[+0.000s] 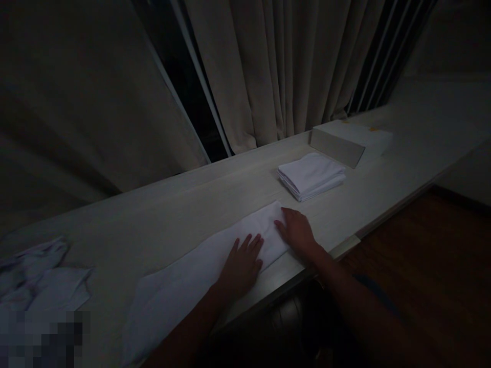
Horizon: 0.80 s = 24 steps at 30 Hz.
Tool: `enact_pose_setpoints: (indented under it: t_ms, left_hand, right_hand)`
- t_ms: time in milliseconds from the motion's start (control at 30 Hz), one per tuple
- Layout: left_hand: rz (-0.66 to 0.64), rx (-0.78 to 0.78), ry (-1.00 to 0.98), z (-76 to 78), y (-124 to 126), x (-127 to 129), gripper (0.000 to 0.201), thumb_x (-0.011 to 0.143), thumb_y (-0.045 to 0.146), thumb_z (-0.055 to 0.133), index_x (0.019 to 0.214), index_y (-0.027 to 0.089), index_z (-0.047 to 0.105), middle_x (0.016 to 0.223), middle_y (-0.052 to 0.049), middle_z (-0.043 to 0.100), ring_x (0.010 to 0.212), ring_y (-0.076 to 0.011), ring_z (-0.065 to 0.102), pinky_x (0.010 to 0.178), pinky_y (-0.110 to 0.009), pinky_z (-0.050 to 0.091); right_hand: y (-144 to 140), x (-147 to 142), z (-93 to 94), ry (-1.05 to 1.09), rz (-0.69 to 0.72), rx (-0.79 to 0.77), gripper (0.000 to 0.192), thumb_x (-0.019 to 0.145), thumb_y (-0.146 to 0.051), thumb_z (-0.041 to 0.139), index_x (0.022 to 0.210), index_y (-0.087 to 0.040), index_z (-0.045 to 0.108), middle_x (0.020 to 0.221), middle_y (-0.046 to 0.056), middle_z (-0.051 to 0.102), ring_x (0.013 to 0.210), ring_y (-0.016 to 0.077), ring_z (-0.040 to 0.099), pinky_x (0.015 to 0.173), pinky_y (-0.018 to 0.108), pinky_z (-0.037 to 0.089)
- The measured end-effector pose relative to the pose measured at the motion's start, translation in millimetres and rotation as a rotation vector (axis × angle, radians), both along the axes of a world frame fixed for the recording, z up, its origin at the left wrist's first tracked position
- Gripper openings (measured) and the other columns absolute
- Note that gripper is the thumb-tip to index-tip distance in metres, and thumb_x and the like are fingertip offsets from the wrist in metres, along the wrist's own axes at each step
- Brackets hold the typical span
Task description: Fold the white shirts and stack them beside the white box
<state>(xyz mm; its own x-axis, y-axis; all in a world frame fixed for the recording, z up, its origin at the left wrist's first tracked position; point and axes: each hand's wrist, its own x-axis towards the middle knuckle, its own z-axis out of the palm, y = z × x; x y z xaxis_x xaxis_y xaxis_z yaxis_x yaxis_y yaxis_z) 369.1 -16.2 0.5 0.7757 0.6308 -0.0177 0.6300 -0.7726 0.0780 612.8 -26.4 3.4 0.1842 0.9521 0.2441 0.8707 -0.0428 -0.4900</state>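
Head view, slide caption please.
Left hand resting on long white cloth, right hand at its end, near folded white cloth stack.

Left forearm (192,324) and right forearm (353,291) bare, angled inward, left hand (242,265) palm down, fingers slightly spread, right hand (298,229) near it, turned leftward, fingers bent together, thumb held apart from the index finger

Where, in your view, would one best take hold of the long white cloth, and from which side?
I'd pinch the long white cloth by its short right end, coming from the right, where the right hand is. The cloth lies flat and stretched out, so that end gives a narrow edge to grip, while the left hand, palm down on top, could steady the rest.
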Motion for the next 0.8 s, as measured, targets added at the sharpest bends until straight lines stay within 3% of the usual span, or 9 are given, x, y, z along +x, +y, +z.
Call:
enact_pose_setpoints:
  t_ms: [100, 233, 533, 667, 800]
  left_hand:
    - [-0.025, -0.011, 0.009, 1.8, 5, -3, 0.056, 0.099, 0.041, 0.027, 0.154, 0.031, 0.017, 0.163, 0.001, 0.018, 0.15, -0.0232, 0.012, 0.121, -0.05, 0.008]
    - [-0.051, -0.005, 0.043, 3.8, 9, -5, 0.056, 0.099, 0.04, 0.028, 0.153, 0.031, 0.019, 0.162, 0.001, 0.02, 0.15, -0.0228, 0.014, 0.121, -0.05, 0.009]
    - [0.009, 0.039, 0.167, 9.4, 8, 2, 0.056, 0.099, 0.041, 0.026, 0.152, 0.024, 0.026, 0.16, -0.004, 0.025, 0.148, -0.0269, 0.021, 0.118, -0.055, 0.019]
    - [0.055, 0.077, 0.173, 21.3, -3, 29, 0.057, 0.098, 0.042, 0.026, 0.151, 0.02, 0.029, 0.159, -0.009, 0.027, 0.148, -0.0296, 0.021, 0.117, -0.059, 0.018]
    - [-0.072, 0.078, 0.105, 17.7, -11, 67, 0.066, 0.096, 0.056, 0.028, 0.154, 0.026, 0.018, 0.163, -0.004, 0.016, 0.15, -0.0282, 0.011, 0.118, -0.057, 0.015]
  right_hand:
    - [8, 37, 1.4, 0.182, -0.142, -0.208, 0.05, 0.091, -0.049, 0.056, 0.121, -0.01, 0.064, 0.114, 0.017, 0.069, 0.104, 0.0264, 0.064, 0.087, 0.032, 0.046]
    - [14, 55, 0.0, 0.215, -0.056, -0.354, 0.029, 0.088, -0.041, 0.059, 0.088, -0.015, 0.073, 0.09, 0.011, 0.073, 0.081, 0.0204, 0.067, 0.067, 0.026, 0.043]
    - [23, 50, -0.3, 0.206, -0.13, -0.378, 0.026, 0.081, -0.039, 0.068, 0.09, -0.015, 0.073, 0.097, 0.013, 0.073, 0.091, 0.0238, 0.068, 0.071, 0.027, 0.044]
    - [25, 52, 3.2, 0.218, -0.109, -0.375, 0.028, 0.082, -0.04, 0.068, 0.092, -0.015, 0.073, 0.098, 0.014, 0.074, 0.091, 0.0243, 0.068, 0.071, 0.028, 0.045]
    - [20, 70, 13.1, 0.278, -0.018, -0.38, 0.042, 0.086, -0.053, 0.062, 0.089, -0.013, 0.075, 0.091, 0.013, 0.074, 0.083, 0.022, 0.068, 0.069, 0.027, 0.045]
